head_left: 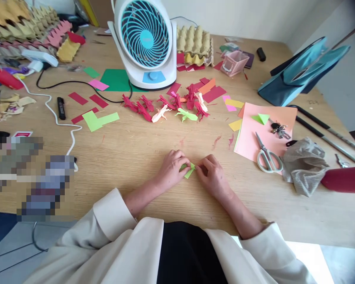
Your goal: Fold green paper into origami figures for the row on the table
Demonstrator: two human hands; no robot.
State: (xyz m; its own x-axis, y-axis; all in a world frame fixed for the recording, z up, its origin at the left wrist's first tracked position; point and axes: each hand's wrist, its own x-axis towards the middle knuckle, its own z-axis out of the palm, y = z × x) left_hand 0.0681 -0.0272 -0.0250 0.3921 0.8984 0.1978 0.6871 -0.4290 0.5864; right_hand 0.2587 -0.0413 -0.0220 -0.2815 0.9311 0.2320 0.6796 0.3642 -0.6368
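In the upper left of the frame, stacked egg cartons point(32, 29) lie at the back of the desk point(130, 142), and lower down, still left, a black marker point(61, 108) stands nearly lengthwise to the picture's height. Right of it lie flat light-green paper pieces point(92, 121), and at top centre a white fan point(146, 43) rises behind a row of small folded-paper figures point(143, 111). Below these, near the middle of the frame, the left hand point(172, 167) comes in from the lower left, its back turned upward, wrist low and knuckles bent; its fingers point(184, 161) are closed in a pinch on a small green folded paper point(189, 172). This paper is just right of centre, between the hands; its visible part slants from upper right to lower left, the loose end pointing down-left, though the fingers cover too much to tell its full long axis. The right hand point(212, 173) reaches in from the lower right, fingers curled, the thumb and index tips brought together on the paper's right end. Farther right, scissors point(268, 156) lie partly on pink paper point(247, 138), blades toward the upper left, beside a crumpled grey bag point(303, 165).
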